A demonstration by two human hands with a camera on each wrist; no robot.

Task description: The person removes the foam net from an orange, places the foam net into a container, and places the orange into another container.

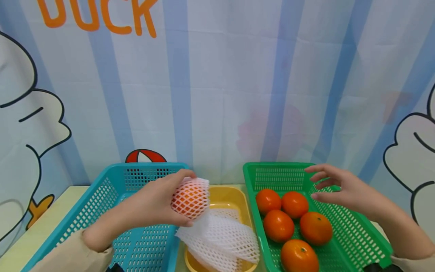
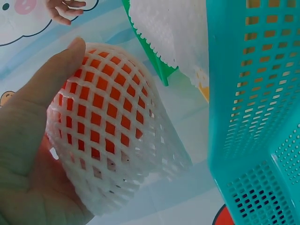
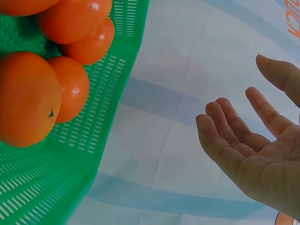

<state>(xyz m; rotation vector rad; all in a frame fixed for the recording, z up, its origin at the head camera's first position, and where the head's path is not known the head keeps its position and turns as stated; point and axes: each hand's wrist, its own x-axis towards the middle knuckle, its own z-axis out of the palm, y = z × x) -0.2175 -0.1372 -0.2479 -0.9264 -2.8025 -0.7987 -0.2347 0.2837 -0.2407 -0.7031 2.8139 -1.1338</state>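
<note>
My left hand (image 1: 159, 200) grips an orange (image 2: 105, 105) wrapped in a white foam net sleeve (image 1: 192, 198), raised between the blue basket and the yellow tray. In the left wrist view, the thumb lies along one side of the sleeve (image 2: 140, 140), whose loose end hangs past the fruit. Over the right side of the green basket (image 1: 249, 177), my right hand (image 1: 346, 189) hovers with nothing in it, fingers spread and slightly bent. Several bare oranges (image 1: 316, 228) lie in that basket. More flat foam net sleeves (image 1: 221, 238) are heaped on the yellow tray (image 1: 224, 192).
On the left stands the blue basket (image 1: 115, 172), its inside partly hidden by my left arm. The baskets and tray rest on a pale table (image 1: 73, 194). Behind them hangs a striped cloth backdrop (image 1: 217, 94) with cartoon figures.
</note>
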